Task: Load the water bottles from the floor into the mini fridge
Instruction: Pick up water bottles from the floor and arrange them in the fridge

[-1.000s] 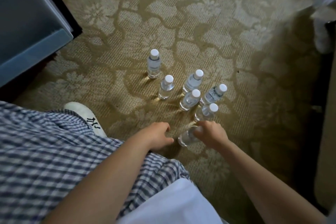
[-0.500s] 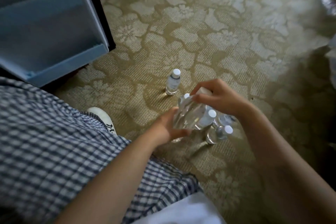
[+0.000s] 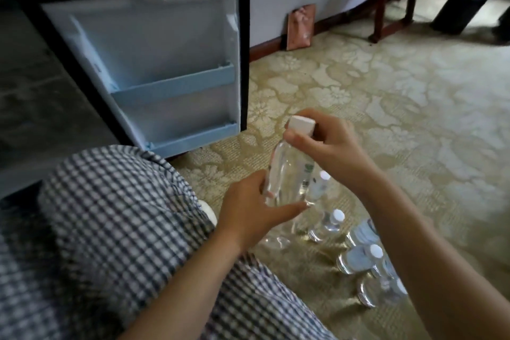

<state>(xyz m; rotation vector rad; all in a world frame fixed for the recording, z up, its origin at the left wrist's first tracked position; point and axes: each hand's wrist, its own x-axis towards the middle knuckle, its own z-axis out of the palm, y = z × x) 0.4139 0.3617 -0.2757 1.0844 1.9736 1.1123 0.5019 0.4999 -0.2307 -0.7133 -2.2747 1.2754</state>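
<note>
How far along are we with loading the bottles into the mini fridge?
Done: the mini fridge door is open, but its door shelves show no bottles; the interior is too dark to judge. In hand: one water bottle, the right hand gripping just below its cap, the left hand around its lower body. Left: several bottles on the carpet, so nearly the whole job.

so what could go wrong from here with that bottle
The bottle is tilted between both hands, the right hand pinching just under the cap, the left hand at its base; it might slip in a handover. The floor bottles stand close together right below the arms, so a low swing could topple them.
</note>
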